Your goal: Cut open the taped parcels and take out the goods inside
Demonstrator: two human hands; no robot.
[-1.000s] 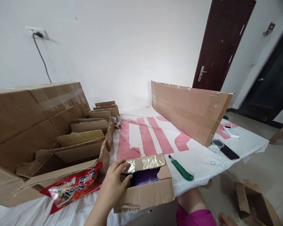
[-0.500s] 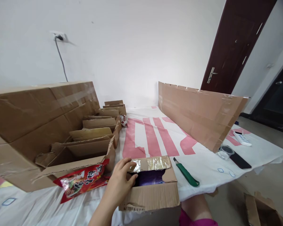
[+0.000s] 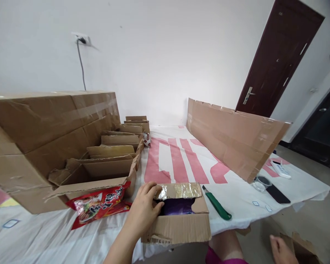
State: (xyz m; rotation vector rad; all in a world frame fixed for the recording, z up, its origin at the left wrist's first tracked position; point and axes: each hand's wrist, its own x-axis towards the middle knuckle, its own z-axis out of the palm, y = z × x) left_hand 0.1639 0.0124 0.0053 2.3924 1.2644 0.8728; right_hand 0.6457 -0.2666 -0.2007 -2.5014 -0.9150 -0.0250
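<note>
Rear wall (image 3: pixel 154 55): wht., plain, sm. dk. mark (image 3: pixel 121 26) high up; soft light, brightest mid-wall. Outlet (image 3: pixel 76 37) upper L w/ blk. plug (image 3: pixel 83 40) in, grey cord (image 3: pixel 81 64) running down. Dk. red door (image 3: pixel 283 55) to R, closed, metal lever handle (image 3: pixel 248 96). Second dr. (image 3: pixel 316 128) far R, near-blk., detail ltd. Table (image 3: pixel 244 198) w/ wht. & pink cover (image 3: pixel 180 161), runs back twd. rear wall. Floor (image 3: pixel 316 216) pale grey, smooth.

"What colour is the small carton (image 3: pixel 183 229)?"
"Plain brown, with purple contents (image 3: pixel 177 207) showing."
"And the knife (image 3: pixel 217 204)?"
"Deep green along its handle."
"The packet (image 3: pixel 99 206)?"
"Red, with white-edged black lettering."
"How about the cloth (image 3: pixel 238 192)?"
"White, patterned with broad pink bars and a few small blue-outlined shapes."
"The door (image 3: pixel 280 58)?"
"Dark maroon, with a silver-coloured lever (image 3: pixel 248 95)."
</note>
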